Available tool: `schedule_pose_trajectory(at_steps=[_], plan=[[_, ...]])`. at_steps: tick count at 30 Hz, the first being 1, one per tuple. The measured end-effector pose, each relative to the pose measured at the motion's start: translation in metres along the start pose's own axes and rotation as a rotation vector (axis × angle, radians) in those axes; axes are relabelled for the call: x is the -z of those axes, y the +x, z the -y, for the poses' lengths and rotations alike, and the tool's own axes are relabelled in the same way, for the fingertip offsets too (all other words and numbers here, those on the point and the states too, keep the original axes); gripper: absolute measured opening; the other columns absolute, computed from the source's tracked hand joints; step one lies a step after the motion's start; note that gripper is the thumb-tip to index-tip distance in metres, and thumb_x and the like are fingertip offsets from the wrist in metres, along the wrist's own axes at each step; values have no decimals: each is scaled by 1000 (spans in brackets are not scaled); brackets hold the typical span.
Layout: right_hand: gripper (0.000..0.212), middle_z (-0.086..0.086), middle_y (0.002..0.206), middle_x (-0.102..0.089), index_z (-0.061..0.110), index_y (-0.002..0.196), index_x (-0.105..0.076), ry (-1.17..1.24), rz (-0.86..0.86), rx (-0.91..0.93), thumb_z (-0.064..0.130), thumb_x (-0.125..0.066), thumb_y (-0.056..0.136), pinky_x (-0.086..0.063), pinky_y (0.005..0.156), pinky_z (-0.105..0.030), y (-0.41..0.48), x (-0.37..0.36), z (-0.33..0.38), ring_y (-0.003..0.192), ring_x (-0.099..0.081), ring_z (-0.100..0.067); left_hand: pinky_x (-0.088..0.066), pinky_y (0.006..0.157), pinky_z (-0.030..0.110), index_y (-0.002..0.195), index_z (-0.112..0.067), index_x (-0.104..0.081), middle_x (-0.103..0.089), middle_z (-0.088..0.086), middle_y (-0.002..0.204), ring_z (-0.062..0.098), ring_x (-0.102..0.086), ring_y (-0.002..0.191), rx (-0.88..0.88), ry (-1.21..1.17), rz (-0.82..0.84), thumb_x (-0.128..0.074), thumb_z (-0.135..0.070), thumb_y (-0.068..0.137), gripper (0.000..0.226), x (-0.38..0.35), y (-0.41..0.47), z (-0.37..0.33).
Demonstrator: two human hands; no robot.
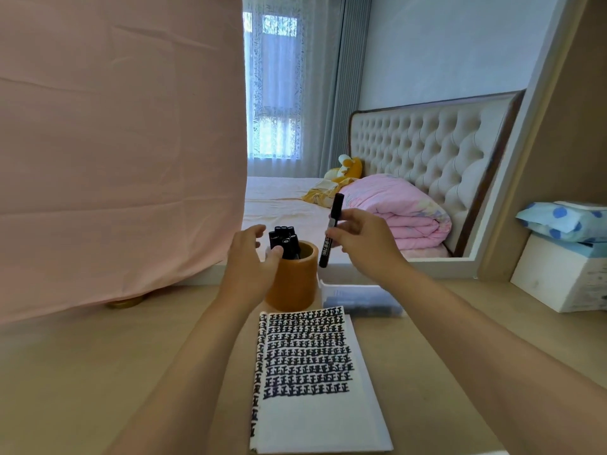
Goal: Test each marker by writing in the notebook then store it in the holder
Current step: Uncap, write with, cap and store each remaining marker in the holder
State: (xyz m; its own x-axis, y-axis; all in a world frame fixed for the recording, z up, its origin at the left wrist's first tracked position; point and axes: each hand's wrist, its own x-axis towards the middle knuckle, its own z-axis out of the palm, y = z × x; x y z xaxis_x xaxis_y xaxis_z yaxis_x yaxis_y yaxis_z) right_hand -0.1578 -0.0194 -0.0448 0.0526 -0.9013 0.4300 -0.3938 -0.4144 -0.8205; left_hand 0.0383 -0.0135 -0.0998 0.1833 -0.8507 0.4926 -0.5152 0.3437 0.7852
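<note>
Orange holder [292, 280] is set on the tabletop [98, 372], just beyond the open notebook [315, 372]; several black markers [284, 239] are stood inside. The left hand [253, 257] is laid against its left side, thumb at the rim, fingers loosely spread. One black marker [331, 231] is pinched near-upright by the right hand [364, 241], just right of the holder.

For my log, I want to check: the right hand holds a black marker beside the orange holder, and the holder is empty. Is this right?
Not quite. The head view shows the holder contains several black markers; the right hand does hold a marker beside it.
</note>
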Motion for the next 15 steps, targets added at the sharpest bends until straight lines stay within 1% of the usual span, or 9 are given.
schedule_pose_trajectory(at_steps=[2, 5, 6, 7, 9, 10, 12, 13, 15], plan=[[18, 9, 85, -74, 28, 93, -65, 3, -5, 18, 11, -67, 91, -48, 69, -19, 15, -5, 1, 75, -72, -6, -41, 107, 42, 144, -22, -37, -40, -3, 144, 13, -43, 128, 61, -62, 23, -61, -36, 93, 58, -9, 8, 10], [13, 6, 90, -73, 21, 97, -68, -32, 33, 10, 9, -67, 91, -48, 67, -16, 33, -14, -2, 79, -72, -8, -34, 113, 43, 149, -27, -30, -35, -7, 151, 13, -34, 138, 100, -114, 79, -61, -42, 92, 66, -20, 18, 24], [13, 3, 92, -73, 18, 99, -68, -60, 50, -3, 9, -68, 90, -50, 69, -19, 37, -18, -5, 81, -72, -10, -34, 112, 41, 147, -31, -30, -37, -10, 149, 11, -34, 137, 98, -139, 109, -60, -42, 92, 63, -23, 20, 26], [12, 0, 94, -74, 16, 100, -70, -89, 72, -17, 10, -69, 89, -54, 73, -24, 41, -22, -9, 83, -73, -14, -35, 108, 36, 142, -37, -32, -41, -15, 143, 9, -36, 133, 82, -174, 135, -60, -40, 93, 56, -26, 22, 28], [14, -3, 94, -75, 14, 101, -73, -172, 123, -40, 14, -72, 87, -57, 85, -34, 45, -28, -18, 85, -72, -18, -37, 94, 28, 129, -46, -32, -47, -21, 123, 7, -42, 119, 55, -198, 192, -59, -35, 95, 45, -30, 23, 30], [16, -2, 94, -76, 14, 101, -74, -218, 149, -47, 17, -74, 86, -56, 88, -36, 46, -30, -21, 86, -71, -17, -38, 93, 29, 131, -46, -33, -48, -18, 122, 8, -44, 117, 53, -197, 207, -58, -35, 95, 45, -31, 24, 32], [18, 2, 96, -75, 17, 102, -75, -290, 186, -50, 25, -75, 85, -54, 90, -36, 46, -34, -25, 90, -68, -14, -41, 101, 37, 143, -40, -31, -48, -7, 134, 13, -46, 123, 55, -167, 195, -57, -39, 94, 55, -34, 27, 40], [19, 5, 98, -73, 20, 101, -75, -350, 190, -42, 30, -74, 85, -52, 91, -37, 48, -35, -26, 93, -66, -14, -41, 104, 39, 145, -39, -30, -48, -4, 137, 13, -46, 125, 55, -151, 180, -57, -40, 94, 58, -34, 28, 43], [19, 10, 97, -71, 22, 96, -76, -462, 231, -44, 36, -74, 83, -50, 91, -38, 52, -35, -26, 96, -63, -13, -41, 102, 35, 144, -39, -34, -50, -3, 136, 11, -47, 123, 45, -143, 144, -58, -38, 94, 56, -34, 30, 45]])
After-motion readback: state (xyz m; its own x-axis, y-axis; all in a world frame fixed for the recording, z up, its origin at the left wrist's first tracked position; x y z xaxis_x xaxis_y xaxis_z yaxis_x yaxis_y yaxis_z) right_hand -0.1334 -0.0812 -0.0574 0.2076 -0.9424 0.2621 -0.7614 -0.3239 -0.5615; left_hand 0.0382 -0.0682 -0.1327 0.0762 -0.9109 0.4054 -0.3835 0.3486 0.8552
